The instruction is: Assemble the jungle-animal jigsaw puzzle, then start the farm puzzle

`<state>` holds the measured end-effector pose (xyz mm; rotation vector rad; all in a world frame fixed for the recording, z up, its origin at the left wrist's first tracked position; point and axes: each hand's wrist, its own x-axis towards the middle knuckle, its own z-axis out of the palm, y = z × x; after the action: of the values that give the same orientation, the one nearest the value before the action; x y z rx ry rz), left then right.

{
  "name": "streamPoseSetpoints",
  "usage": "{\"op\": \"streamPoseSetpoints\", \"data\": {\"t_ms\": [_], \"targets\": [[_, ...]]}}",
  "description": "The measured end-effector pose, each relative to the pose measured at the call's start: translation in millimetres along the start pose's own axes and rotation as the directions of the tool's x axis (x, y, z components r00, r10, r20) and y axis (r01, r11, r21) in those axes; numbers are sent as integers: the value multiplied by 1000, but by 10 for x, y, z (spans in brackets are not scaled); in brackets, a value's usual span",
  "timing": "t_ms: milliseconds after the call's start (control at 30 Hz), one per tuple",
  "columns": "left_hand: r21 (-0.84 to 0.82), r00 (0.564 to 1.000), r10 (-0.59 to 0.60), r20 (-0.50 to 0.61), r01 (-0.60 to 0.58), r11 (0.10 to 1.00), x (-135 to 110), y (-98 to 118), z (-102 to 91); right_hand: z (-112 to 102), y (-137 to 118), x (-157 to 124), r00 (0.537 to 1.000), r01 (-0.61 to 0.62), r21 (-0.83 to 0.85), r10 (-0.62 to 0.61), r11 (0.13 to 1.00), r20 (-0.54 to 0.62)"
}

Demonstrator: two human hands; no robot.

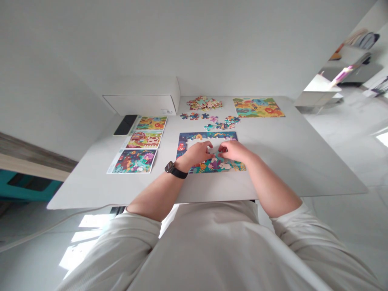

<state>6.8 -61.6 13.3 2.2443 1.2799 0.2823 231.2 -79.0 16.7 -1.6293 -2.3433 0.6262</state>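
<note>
Puzzle (226, 165) lies on the table (303, 161) under left hand (200, 152) and right hand (234, 151), fingers curled partly open; whether they grip anything, I cannot tell. At its ten o'clock, a white box (139, 105), contents hidden; at twelve, piled pieces (204, 103).

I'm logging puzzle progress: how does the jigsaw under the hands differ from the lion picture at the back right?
The jigsaw has a bare gap inside; the lion picture is filled throughout. The jigsaw is mostly dark blue and teal, the lion picture yellow and green. The jigsaw lies nearer the front of the table than the lion picture. Both lie flat and show animals.
</note>
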Motion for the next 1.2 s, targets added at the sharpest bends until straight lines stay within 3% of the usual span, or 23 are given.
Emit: {"op": "streamPoseSetpoints", "data": {"t_ms": [500, 800, 933, 1200], "targets": [[1, 1000, 22, 1, -22, 1000, -14, -2, 6, -8, 5, -6, 997, 78, -112, -74, 991, 38], [145, 1000, 12, 24, -16, 989, -88, 117, 9, -29, 4, -45, 984, 160, -87, -152, 983, 90], [191, 1000, -16, 23, 12, 982, -91, 166, 8, -35, -16, -39, 988, 130, -65, -124, 989, 88], [93, 1000, -16, 18, 14, 996, -23, 86, -7, -58, -13, -32, 990, 105, -40, -100, 994, 102]]}}
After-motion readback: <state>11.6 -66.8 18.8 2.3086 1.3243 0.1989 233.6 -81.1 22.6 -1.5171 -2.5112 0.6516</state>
